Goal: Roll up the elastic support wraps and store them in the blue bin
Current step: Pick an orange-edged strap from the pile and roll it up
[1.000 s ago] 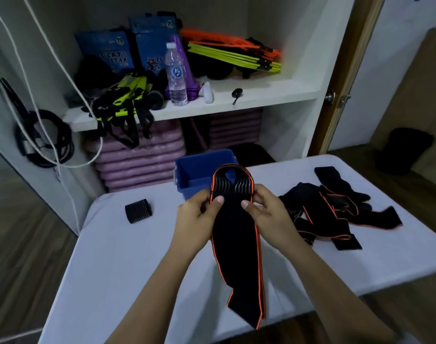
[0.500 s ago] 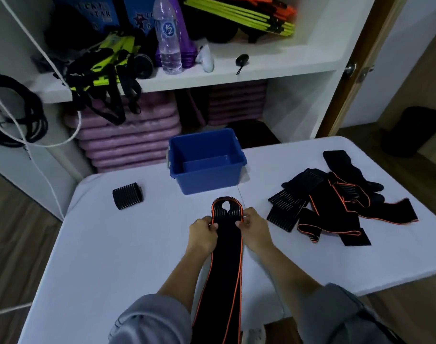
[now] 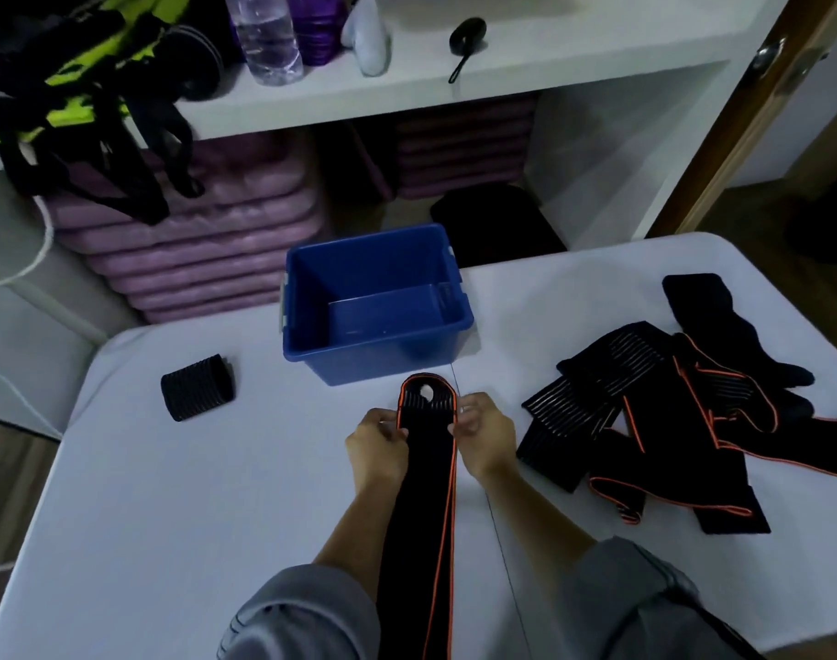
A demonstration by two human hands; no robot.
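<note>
Both hands, left hand and right hand, pinch the wrap edges on the tabletop; fingertips hidden, wrap's lower end cut off.

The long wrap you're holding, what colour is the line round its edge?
Orange, running round the black wrap; the head view shows it best.

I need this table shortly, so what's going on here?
A person is working on a long black wrap with orange edging, laid along the white table. The left hand and the right hand pinch the edges of its far end, just in front of the blue bin. Rolling has not begun, and nothing shows inside the bin. One rolled wrap sits on the table to the left; a pile of loose wraps lies to the right.
</note>
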